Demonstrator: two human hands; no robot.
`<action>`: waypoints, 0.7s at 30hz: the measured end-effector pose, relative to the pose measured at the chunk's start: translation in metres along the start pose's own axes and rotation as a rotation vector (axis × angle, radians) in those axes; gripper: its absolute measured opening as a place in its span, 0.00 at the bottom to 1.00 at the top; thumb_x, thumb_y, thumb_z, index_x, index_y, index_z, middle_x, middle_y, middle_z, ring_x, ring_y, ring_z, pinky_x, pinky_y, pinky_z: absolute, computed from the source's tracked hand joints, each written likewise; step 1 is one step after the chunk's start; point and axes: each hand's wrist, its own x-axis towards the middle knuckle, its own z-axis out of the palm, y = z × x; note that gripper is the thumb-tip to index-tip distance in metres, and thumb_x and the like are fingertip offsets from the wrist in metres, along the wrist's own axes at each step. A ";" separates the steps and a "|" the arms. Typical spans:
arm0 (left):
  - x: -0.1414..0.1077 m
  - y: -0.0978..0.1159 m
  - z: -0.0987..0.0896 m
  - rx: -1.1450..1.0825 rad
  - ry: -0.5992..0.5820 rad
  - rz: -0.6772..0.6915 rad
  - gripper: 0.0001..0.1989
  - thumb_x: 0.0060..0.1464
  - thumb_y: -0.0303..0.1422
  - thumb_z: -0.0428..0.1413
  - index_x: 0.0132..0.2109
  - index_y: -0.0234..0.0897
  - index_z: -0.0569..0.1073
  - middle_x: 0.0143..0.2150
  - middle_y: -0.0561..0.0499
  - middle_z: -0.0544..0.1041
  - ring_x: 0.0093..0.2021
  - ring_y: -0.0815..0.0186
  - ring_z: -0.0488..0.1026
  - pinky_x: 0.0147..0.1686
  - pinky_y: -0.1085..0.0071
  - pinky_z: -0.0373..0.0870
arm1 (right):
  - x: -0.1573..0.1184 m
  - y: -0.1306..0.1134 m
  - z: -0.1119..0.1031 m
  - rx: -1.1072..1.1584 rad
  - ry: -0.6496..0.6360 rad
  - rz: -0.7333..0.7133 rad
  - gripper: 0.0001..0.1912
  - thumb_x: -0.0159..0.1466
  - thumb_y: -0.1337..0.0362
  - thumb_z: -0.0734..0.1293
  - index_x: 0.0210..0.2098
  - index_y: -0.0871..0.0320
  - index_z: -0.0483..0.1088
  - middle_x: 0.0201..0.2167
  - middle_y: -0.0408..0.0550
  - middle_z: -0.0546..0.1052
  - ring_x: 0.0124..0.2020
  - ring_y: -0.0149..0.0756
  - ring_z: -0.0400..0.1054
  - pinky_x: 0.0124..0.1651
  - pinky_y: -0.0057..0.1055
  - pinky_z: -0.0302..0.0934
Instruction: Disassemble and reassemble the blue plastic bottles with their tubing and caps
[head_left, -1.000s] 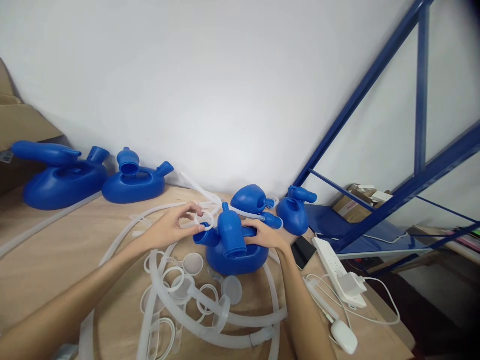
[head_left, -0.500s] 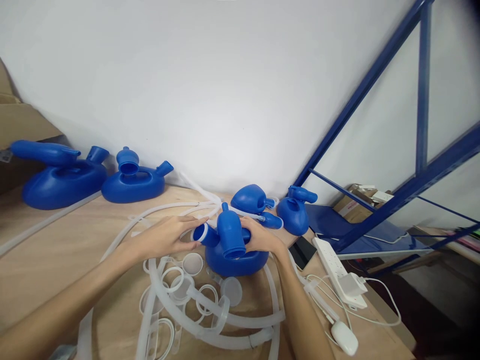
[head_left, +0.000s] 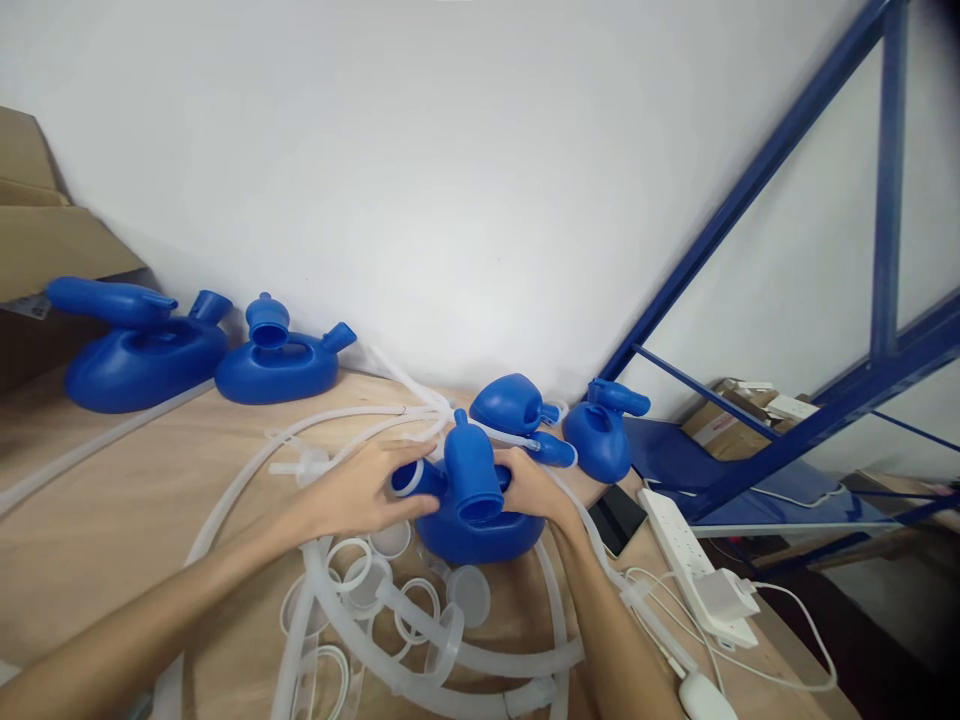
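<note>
A blue plastic urinal bottle rests on the wooden table before me. My left hand curls around its slanted neck, thumb below the mouth and fingers above. A thin white ring lines the mouth. On the far side, my right hand grips the bottle by its handle; the fingertips are partly hidden. Across the handle sits a loose blue funnel-shaped adapter, its wide opening towards me. Clear hoses, white rings and round translucent caps lie just in front of the bottle.
Two blue bottles with adapters stand at the left, beside a cardboard box. Others are at the back right. A phone, power strip and cables lie right, near a blue metal shelf.
My left hand has moved in closer around the neck, its thumb now reaching over the mouth's lower side. The right hand keeps its hold. The whole view has shifted slightly.
</note>
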 end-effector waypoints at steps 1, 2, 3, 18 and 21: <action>0.004 0.004 0.006 -0.040 0.042 -0.056 0.29 0.65 0.50 0.56 0.66 0.41 0.74 0.68 0.44 0.75 0.67 0.47 0.71 0.69 0.53 0.65 | 0.000 -0.002 0.000 0.009 -0.020 -0.020 0.18 0.54 0.64 0.77 0.45 0.53 0.83 0.44 0.44 0.85 0.44 0.50 0.79 0.51 0.41 0.72; 0.009 0.007 0.013 -0.091 0.088 -0.116 0.27 0.69 0.52 0.50 0.63 0.40 0.77 0.63 0.44 0.79 0.63 0.48 0.75 0.66 0.54 0.68 | 0.000 -0.004 0.000 0.018 -0.033 -0.034 0.19 0.55 0.63 0.76 0.47 0.53 0.82 0.46 0.44 0.85 0.45 0.50 0.79 0.53 0.41 0.71; 0.015 0.009 0.021 -0.141 0.130 -0.169 0.28 0.72 0.51 0.44 0.59 0.39 0.79 0.58 0.45 0.83 0.59 0.50 0.77 0.64 0.55 0.70 | -0.001 -0.008 0.000 0.025 -0.041 -0.047 0.20 0.56 0.63 0.76 0.48 0.52 0.82 0.47 0.44 0.85 0.47 0.50 0.79 0.55 0.42 0.71; 0.021 -0.027 0.042 -0.323 0.143 0.320 0.37 0.72 0.50 0.47 0.80 0.50 0.45 0.82 0.46 0.44 0.80 0.49 0.44 0.77 0.48 0.44 | -0.005 -0.004 0.004 -0.036 0.092 -0.109 0.29 0.53 0.60 0.78 0.54 0.55 0.75 0.50 0.52 0.81 0.50 0.54 0.76 0.56 0.47 0.70; 0.030 -0.037 0.056 -0.655 0.211 0.105 0.36 0.73 0.54 0.35 0.80 0.47 0.42 0.76 0.38 0.61 0.73 0.49 0.63 0.68 0.47 0.66 | -0.013 0.001 0.011 -0.116 0.212 -0.097 0.25 0.51 0.55 0.80 0.45 0.57 0.77 0.49 0.56 0.79 0.53 0.57 0.72 0.59 0.51 0.68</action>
